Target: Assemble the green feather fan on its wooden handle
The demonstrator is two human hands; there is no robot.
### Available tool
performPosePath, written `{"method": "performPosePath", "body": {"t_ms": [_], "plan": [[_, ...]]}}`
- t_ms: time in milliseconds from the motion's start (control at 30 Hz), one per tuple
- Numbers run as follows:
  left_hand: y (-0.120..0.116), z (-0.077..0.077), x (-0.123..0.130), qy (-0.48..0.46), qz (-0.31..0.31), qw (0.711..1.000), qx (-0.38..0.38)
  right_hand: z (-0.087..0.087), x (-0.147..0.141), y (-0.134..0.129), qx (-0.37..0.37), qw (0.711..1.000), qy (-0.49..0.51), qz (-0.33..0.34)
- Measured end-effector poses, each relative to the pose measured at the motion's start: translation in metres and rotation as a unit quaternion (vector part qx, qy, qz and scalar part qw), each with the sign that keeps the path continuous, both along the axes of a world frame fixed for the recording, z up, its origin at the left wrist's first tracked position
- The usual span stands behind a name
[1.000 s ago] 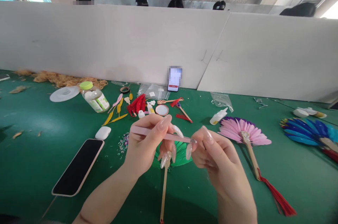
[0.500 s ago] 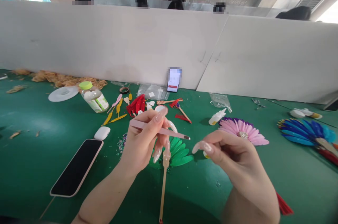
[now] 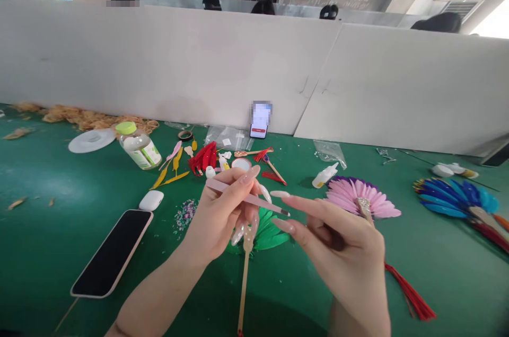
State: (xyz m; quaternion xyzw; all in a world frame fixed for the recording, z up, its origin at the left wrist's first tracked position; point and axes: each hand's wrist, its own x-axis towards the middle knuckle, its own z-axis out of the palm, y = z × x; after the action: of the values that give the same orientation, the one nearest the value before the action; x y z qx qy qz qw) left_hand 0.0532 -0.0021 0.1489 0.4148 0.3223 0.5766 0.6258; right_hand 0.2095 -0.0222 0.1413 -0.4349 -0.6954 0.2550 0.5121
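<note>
My left hand (image 3: 225, 212) grips a pale pink pencil (image 3: 264, 203) with a dark end, slanting down to the right. Its lower fingers rest at the head of a green feather fan (image 3: 272, 231), whose thin wooden handle (image 3: 244, 289) points towards me. My right hand (image 3: 334, 247) has thumb and index finger spread on either side of the pencil's end; I see nothing held in them. Whether they touch it I cannot tell. Left of my left hand lies a scatter of small shiny gems (image 3: 186, 216).
At the right lie a pink feather fan (image 3: 345, 196) and a blue one (image 3: 449, 199), with a glue bottle (image 3: 325, 175) nearby. A phone (image 3: 113, 252), earbud case (image 3: 151, 200) and green-lidded jar (image 3: 139, 149) are at the left. Red feathers (image 3: 203, 158) lie behind my hands, before a white partition (image 3: 159, 61).
My right hand has moved left to the pencil's end, and its thumb and index finger have opened apart. My left hand still holds the pencil, with a slight shift to the right.
</note>
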Motion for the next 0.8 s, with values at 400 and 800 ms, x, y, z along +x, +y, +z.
{"method": "performPosePath", "body": {"t_ms": [400,800], "plan": [[0.0,-0.003,-0.001,0.026,0.041,0.999,0.01,-0.004,-0.007,0.002,0.154,0.986,-0.053,-0.034],[-0.014,-0.003,-0.011,0.072,0.155,0.969,0.177,0.001,-0.003,-0.003,-0.075,0.987,0.097,0.106]]}}
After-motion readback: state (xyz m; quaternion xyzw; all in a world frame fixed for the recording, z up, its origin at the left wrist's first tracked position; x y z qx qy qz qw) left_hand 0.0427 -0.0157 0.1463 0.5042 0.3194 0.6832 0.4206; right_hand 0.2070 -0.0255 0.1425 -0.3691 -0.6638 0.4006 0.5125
